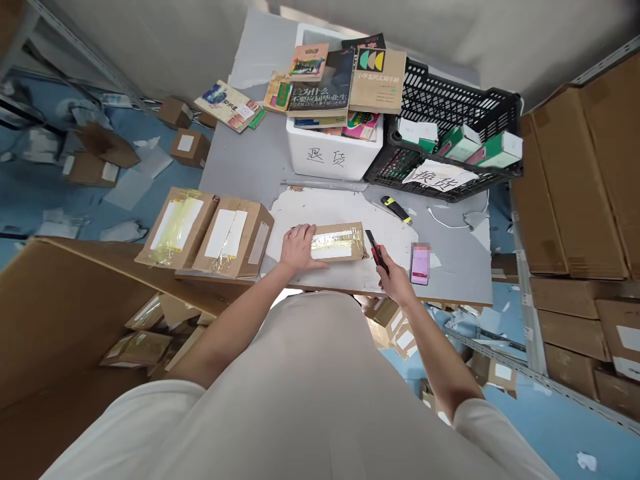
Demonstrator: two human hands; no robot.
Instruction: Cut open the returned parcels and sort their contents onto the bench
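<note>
A small taped cardboard box (338, 241) with a white label lies on the table in front of me. My left hand (299, 248) grips its left end, thumb along the near side and fingers over the top. In my right hand (395, 275) is a red and black box cutter (376, 251), its tip pointing up beside the box's right end. Whether the tip touches the cardboard I cannot tell. A phone (420, 264) with a pink screen lies just right of my right hand. Farther back rests a yellow and black box cutter (396, 209).
Two taped boxes (234, 237) stand at the table's left edge. Behind are a white foam bin (325, 153) piled with books and a black crate (450, 189) holding green and white boxes. A large open carton (100, 280) is at lower left; a shelf (525, 313) stands right.
</note>
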